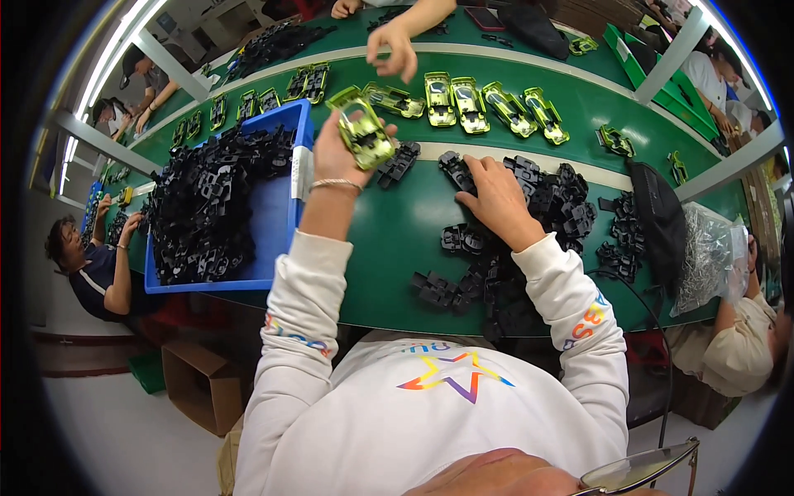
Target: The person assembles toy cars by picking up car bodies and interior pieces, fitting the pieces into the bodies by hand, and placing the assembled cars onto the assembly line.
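Observation:
My left hand [332, 153] holds up a lime-green toy car body shell [364, 136], its inner side partly showing. My right hand [502, 202] reaches to the table, thumb and fingers closed around a black plastic car chassis [454, 170]. Beside that hand lies a loose pile of similar black chassis [571, 198], and more black parts [447, 289] are scattered nearer to me. One black chassis [399, 163] sits just right of my left hand. Beyond my hands, several lime-green car shells [468, 106] stand in a row.
A blue bin [302, 124] full of black parts stands to the left. Across the table, a co-worker's hand [394, 51] hovers above the row of shells. On the right are a black pouch [657, 211] and a clear plastic bag [707, 256] of small parts. Other people sit along both sides.

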